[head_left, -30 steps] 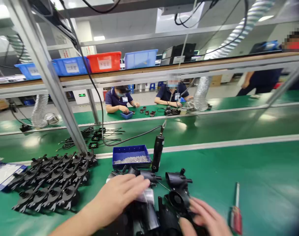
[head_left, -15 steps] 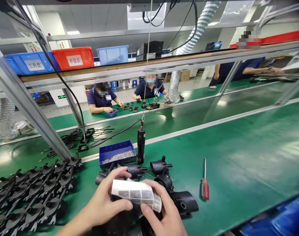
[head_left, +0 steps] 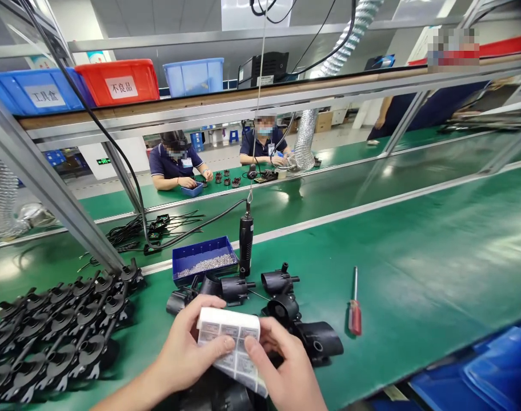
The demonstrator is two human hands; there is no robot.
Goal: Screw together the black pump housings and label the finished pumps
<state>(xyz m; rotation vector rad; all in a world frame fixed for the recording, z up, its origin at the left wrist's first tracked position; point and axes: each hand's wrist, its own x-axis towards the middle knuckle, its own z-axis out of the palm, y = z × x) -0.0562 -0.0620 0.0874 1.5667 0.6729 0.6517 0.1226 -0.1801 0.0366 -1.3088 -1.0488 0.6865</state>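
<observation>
Between my two hands is a sheet of white labels [head_left: 230, 317] with grey printed boxes in rows, bent over at its top. My left hand [head_left: 192, 342] grips its left side, the thumb pressed on the printed face. My right hand [head_left: 286, 357] holds the right side, its thumb close to the left one. The fingers behind the sheet are partly hidden. Just beyond and below lie several black plastic housings, among them a cylindrical housing [head_left: 318, 339] right of my right hand.
A black electric screwdriver [head_left: 245, 240] hangs on a cord beside a blue bin [head_left: 204, 257] of small metal screws. To the right lies a red-handled screwdriver [head_left: 355, 317]. Rows of black parts [head_left: 59, 325] cover the left. Across the bench sit two co-workers [head_left: 175, 162].
The label sheet has turned from a curled, sideways roll to a flatter face with more label rows showing. Both thumbs now press on its front. The view has shifted slightly.
</observation>
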